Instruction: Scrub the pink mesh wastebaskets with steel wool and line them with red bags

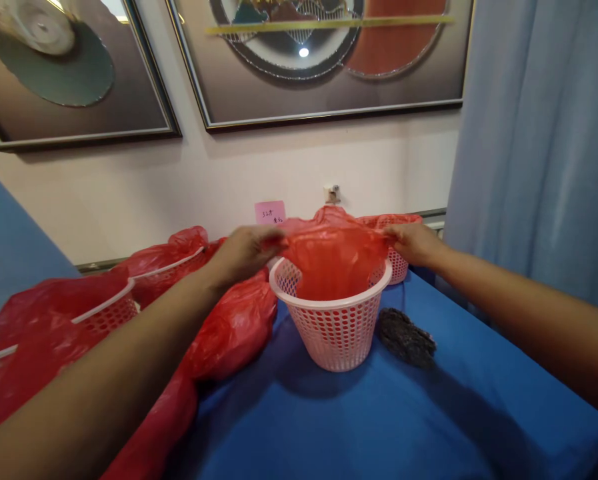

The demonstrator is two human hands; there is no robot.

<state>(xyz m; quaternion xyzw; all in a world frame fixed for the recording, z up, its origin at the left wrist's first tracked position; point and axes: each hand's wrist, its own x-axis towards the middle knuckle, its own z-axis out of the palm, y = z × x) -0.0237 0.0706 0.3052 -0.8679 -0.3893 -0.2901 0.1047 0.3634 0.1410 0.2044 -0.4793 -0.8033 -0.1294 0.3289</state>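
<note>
Left forearm (113, 373) foremost; left hand (249, 252) and right hand (415, 243) pinch filmy red plastic (336, 257) partway inside a perforated basket (337, 337).

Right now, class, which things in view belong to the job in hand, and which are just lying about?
Job in hand: left hand, right hand, red bag they hold, pink basket it hangs into.
Seemingly lying about: dark crumpled bundle, pink note.

Behind a blue-covered table (329, 433), framed pictures (289, 103) hang on a pale wall (219, 173) beside a blue curtain (533, 133).
</note>
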